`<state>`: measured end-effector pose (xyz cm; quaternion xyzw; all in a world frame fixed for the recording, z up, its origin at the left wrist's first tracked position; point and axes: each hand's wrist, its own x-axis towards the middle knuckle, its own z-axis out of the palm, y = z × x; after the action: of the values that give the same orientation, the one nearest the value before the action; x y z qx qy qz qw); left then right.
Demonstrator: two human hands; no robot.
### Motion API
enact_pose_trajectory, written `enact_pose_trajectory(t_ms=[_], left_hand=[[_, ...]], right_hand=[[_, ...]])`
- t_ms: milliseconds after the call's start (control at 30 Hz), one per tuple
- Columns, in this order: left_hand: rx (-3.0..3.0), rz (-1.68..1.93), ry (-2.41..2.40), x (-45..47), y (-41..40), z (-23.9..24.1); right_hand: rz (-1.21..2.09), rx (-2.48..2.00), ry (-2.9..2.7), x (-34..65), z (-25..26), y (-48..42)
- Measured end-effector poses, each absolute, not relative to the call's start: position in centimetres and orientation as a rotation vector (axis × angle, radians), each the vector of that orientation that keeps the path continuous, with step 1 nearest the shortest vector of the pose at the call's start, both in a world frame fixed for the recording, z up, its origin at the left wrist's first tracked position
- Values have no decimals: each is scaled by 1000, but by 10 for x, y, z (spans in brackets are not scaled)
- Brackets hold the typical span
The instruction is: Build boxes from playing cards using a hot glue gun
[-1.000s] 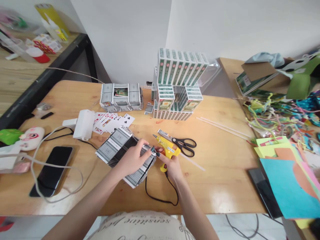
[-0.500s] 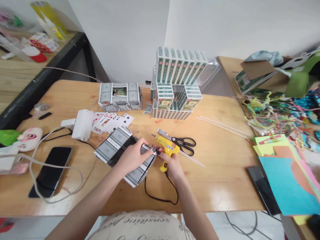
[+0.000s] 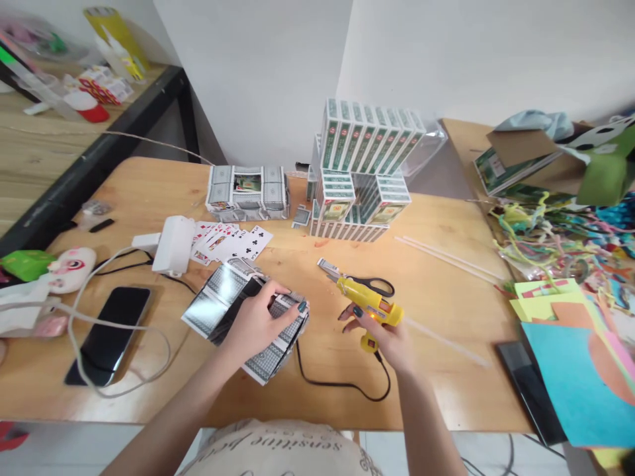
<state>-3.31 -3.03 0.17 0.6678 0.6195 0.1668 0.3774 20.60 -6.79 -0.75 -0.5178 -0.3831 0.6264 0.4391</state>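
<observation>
My left hand [image 3: 260, 320] grips a box-like piece built from playing cards [image 3: 213, 299], with patterned grey backs facing out and a black band across its middle. The piece is tilted over the table. In my right hand [image 3: 384, 334] is a yellow hot glue gun [image 3: 370, 299], its nozzle pointing up and left, a black cord [image 3: 342, 382] hanging from the handle. Apart from the card piece, the gun sits to its right. Black-handled scissors [image 3: 380, 284] lie partly hidden behind the gun. A clear glue stick [image 3: 446, 340] extends behind my right hand.
A stack of card boxes [image 3: 367, 142] stands at the back, beside another card-built box [image 3: 248, 192]. Loose playing cards [image 3: 231, 241] and a white adapter [image 3: 172, 244] lie left. A phone [image 3: 109, 334] rests front left; coloured paper [image 3: 575, 377] and yarn [image 3: 540, 231] crowd the right.
My right hand has drawn the glue gun away to the right, off the card piece's edge. My left hand still holds the piece, now tilted slightly differently. The view has shifted a little.
</observation>
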Motion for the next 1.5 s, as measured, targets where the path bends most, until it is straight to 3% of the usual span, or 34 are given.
enact_pose_trajectory(t_ms=[200, 467, 1233, 1500], left_hand=[[1705, 449, 1577, -36, -35, 3], [1775, 369, 1588, -32, -27, -3], [1854, 104, 1626, -32, -14, 4], [1878, 118, 1617, -34, -16, 2]], right_hand=[[1823, -1242, -1201, 212, 20, -40], [1862, -1285, -1549, 199, 31, 19], [1637, -1214, -1863, 178, 26, 35], [1548, -1341, -2221, 176, 39, 33]])
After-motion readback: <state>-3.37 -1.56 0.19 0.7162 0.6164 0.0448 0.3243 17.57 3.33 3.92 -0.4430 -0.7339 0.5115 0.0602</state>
